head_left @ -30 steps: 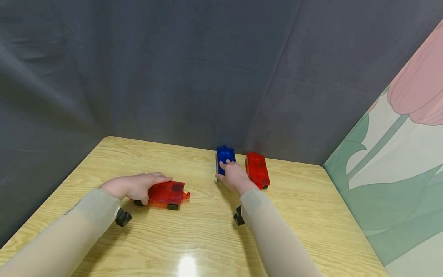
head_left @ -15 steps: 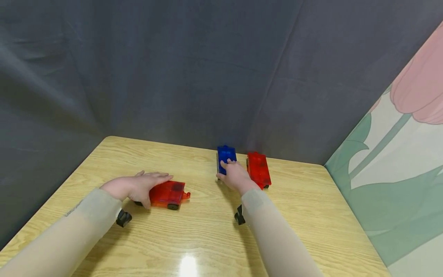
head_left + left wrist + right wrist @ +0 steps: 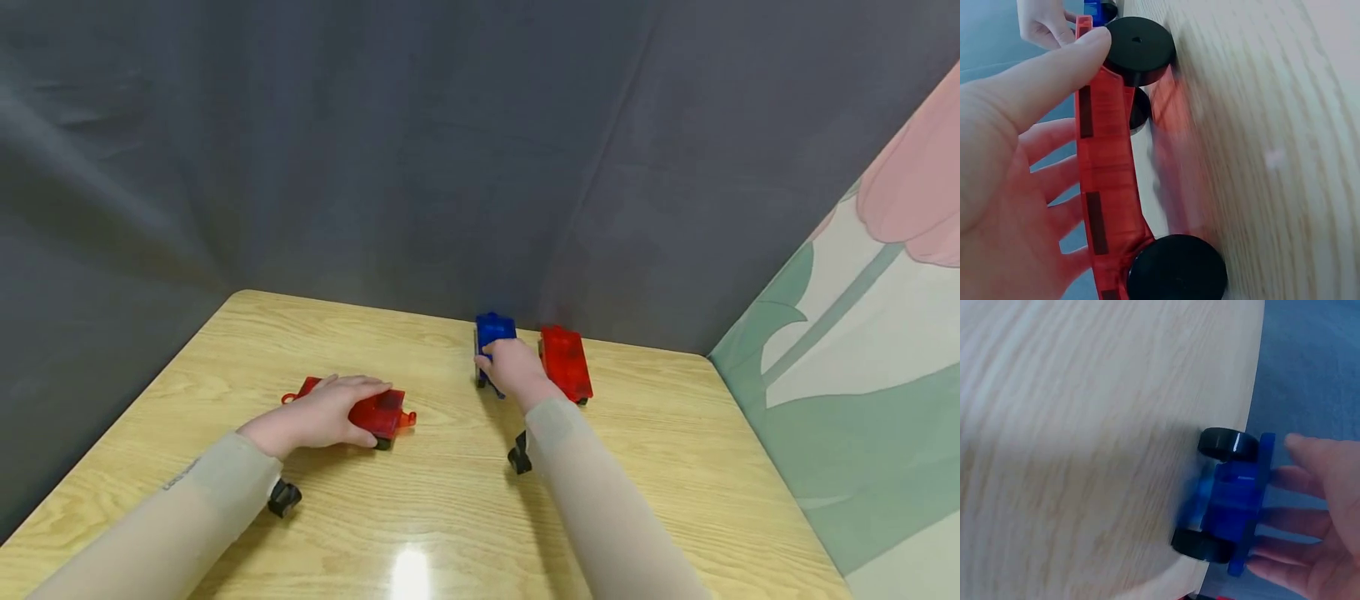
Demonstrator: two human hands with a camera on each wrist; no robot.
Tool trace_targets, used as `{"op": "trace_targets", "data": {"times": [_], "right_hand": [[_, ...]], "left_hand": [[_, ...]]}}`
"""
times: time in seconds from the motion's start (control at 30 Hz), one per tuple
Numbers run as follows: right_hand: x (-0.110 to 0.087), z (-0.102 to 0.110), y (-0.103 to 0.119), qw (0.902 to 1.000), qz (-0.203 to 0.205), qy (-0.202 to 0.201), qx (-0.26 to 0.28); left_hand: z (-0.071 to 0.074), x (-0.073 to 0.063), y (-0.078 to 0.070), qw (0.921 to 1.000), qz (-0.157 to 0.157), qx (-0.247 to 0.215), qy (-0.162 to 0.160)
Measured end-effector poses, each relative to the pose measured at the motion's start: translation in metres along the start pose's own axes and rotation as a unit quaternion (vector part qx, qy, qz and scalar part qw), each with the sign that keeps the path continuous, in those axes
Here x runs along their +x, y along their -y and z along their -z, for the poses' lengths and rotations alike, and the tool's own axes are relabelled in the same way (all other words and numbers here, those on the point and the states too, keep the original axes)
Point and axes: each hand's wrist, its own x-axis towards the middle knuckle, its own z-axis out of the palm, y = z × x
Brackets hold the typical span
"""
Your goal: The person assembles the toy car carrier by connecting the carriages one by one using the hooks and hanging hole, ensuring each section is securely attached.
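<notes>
In the head view, my left hand grips a translucent red toy car base with black wheels and a hitch at each end. In the left wrist view, the thumb lies at the edge by one black wheel, and the other fingers reach along the far side of the red base. At the back of the table, my right hand reaches to a blue toy car base. From the right wrist, its fingers extend over the flat top of the blue base, thumb apart from it.
A second red toy car base stands just right of the blue one. The wooden table ends at a dark grey curtain behind. A flower-patterned panel borders the right side.
My left hand has shifted right along the red base, uncovering its left hitch, and the base has turned slightly. The right hand stays at the blue base, its fingers drawn back a little.
</notes>
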Motion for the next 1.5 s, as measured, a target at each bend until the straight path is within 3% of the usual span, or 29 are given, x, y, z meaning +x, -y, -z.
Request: {"op": "trace_targets", "data": {"times": [0.3, 0.43, 0.6, 0.7, 0.87, 1.23, 1.5], "right_hand": [[0.007, -0.003, 0.003, 0.9985, -0.02, -0.031, -0.04], [0.007, -0.004, 0.004, 0.9973, -0.068, -0.018, 0.023], [0.005, -0.01, 0.0, 0.9855, -0.144, -0.008, 0.088], [0.006, -0.015, -0.003, 0.9803, -0.165, 0.002, 0.109], [0.008, -0.019, -0.006, 0.977, -0.162, -0.005, 0.138], [0.006, -0.017, -0.007, 0.9825, -0.129, -0.023, 0.133], [-0.005, -0.011, -0.005, 0.9872, -0.095, -0.002, 0.128]], "left_hand": [[0.001, 0.001, 0.004, 0.9999, -0.005, -0.01, -0.005], [0.002, 0.0, 0.005, 0.9999, -0.004, -0.014, -0.001], [0.002, 0.0, 0.006, 0.9998, -0.005, -0.02, 0.0], [0.002, 0.0, 0.005, 0.9998, -0.003, -0.022, -0.001], [0.001, -0.001, 0.005, 0.9997, -0.001, -0.023, -0.006], [0.001, -0.001, 0.008, 0.9995, -0.003, -0.03, -0.007], [0.002, 0.0, 0.007, 0.9993, -0.001, -0.037, -0.006]]}}
